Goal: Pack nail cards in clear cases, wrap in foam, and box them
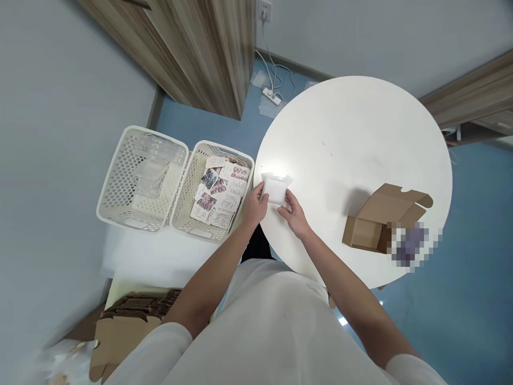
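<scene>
Both my hands grip a small white wrapped packet (274, 189) at the left edge of the round table's top. My left hand (255, 204) pinches its left side between thumb and fingers. On the right side, my right hand (295, 215) has its fingers and thumb at the lower corner. Loose, translucent wrapping sticks out along the packet's upper edge; what lies inside is hidden. Just left of my left hand stands a white basket (184, 206) holding several printed cards (218, 186) with pictures of nails.
An open cardboard box (363, 232) stands on the white round table (352, 123), beside a pixelated purple patch. Another white basket (116, 176) holds clear plastic pieces (150, 176). Flattened cardboard boxes (124, 334) lie at lower left. A power strip (271, 97) is on the floor.
</scene>
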